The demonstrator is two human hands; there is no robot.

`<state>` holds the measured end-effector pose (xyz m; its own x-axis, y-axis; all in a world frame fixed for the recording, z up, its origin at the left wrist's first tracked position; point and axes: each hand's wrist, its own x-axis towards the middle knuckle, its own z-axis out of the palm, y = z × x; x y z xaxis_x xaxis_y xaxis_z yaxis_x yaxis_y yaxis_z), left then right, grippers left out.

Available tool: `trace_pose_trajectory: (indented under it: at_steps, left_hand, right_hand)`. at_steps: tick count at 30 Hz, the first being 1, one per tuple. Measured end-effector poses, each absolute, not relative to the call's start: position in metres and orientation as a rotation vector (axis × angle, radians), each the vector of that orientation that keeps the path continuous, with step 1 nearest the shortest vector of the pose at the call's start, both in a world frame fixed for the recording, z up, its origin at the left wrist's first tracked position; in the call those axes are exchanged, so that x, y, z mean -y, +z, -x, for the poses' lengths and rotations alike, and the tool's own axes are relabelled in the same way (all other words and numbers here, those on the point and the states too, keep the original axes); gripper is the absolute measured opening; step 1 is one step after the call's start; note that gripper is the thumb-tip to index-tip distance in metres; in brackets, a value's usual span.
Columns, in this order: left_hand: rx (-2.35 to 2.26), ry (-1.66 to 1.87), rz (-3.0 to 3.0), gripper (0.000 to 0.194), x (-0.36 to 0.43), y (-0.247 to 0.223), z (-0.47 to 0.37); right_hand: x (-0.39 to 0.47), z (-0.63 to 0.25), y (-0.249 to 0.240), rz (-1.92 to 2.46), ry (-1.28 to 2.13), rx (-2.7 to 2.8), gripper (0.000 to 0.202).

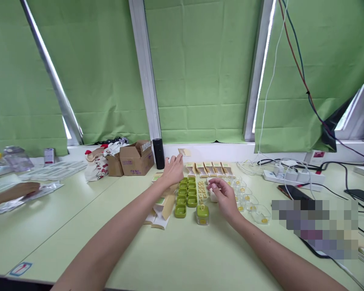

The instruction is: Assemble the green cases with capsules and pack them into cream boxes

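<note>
At a pale green table [139, 250], two bare hands work over rows of small parts. One lidded container [203, 215], green-topped and clear-bodied, stands at 6 o'clock in the layout, the only one that appears fully assembled. Most of the work looks left to do: green square pieces [192, 201] fill two columns towards 11 o'clock, small yellow pieces [200, 190] line up at 12, and lidless clear cups [261, 214] spread from 1 to 3. The left hand [173, 171] reaches to 11 o'clock, fingers bent and apart; the right hand [226, 199], at 2, curls its fingers beside a white object [212, 197]. Whether either grasps anything, one cannot tell. Open cartons [210, 169] stand at 12.
</note>
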<state>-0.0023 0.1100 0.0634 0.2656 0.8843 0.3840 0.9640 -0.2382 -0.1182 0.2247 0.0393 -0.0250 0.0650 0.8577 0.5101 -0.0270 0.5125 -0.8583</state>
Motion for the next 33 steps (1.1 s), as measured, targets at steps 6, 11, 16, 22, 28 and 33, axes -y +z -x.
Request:
trace_pose_trajectory:
  at_steps: [6, 11, 16, 22, 28, 33]
  left_hand:
    - [1.429, -0.381, 2.212, 0.083, -0.032, 0.054, -0.002]
    - [1.265, -0.351, 2.316, 0.087, 0.025, 0.04, 0.001]
    - [1.067, -0.228, 2.335, 0.064, 0.051, 0.03, 0.009]
    - [1.033, -0.255, 2.429, 0.063, 0.057, 0.026, 0.013]
    - [1.112, -0.485, 2.439, 0.062, 0.057, 0.04, 0.005]
    - [1.296, -1.037, 2.369, 0.041, 0.04, 0.049, -0.004]
  right_hand:
    - [-0.05, -0.226, -0.018, 0.826, 0.905, 1.337, 0.055]
    - [-0.053, -0.225, -0.011, 0.86, 1.011, 1.303, 0.061]
    - [-0.046, -0.227, 0.0, 0.897, 1.072, 1.312, 0.065]
    - [-0.037, -0.228, 0.007, 0.834, 1.094, 1.267, 0.063]
    - [-0.033, -0.225, 0.005, 0.709, 1.172, 1.217, 0.054]
    - [-0.03, -0.222, 0.0, 0.662, 1.178, 1.267, 0.057]
